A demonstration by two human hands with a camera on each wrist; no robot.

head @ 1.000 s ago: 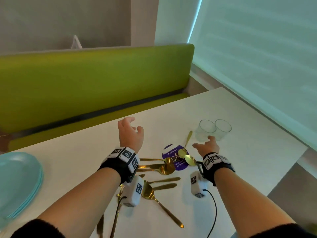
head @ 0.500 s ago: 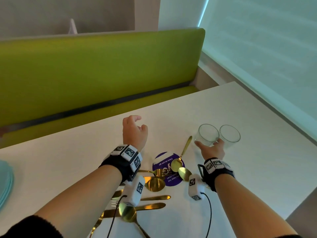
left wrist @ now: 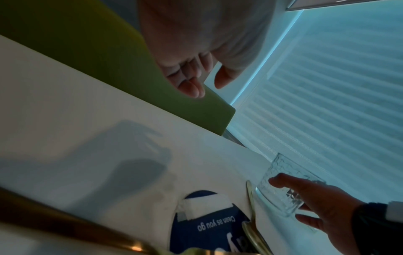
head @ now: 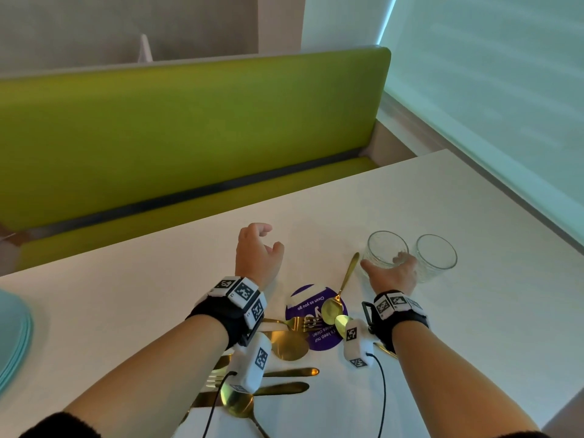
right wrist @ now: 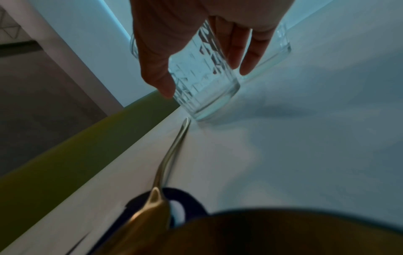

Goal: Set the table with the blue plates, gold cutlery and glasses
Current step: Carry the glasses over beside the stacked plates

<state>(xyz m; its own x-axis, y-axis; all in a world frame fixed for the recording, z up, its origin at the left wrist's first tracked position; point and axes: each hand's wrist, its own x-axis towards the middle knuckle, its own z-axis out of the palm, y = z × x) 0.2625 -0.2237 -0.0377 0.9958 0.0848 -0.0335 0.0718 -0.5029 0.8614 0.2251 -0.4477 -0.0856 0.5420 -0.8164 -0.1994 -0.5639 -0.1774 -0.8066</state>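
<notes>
Head view: right hand wraps near glass, thumb opposing fingers for lift, second glass beside | left hand hovers loose, empty | plates worktop's left edge.

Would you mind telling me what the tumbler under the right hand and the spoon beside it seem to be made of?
Tumbler: clear glass, apparently; see-through, with a moulded pattern and thick base. Spoon: probably metal with a polished gold finish; it reflects light, though whether plated or solid cannot be told. The right hand grips the tumbler.
</notes>
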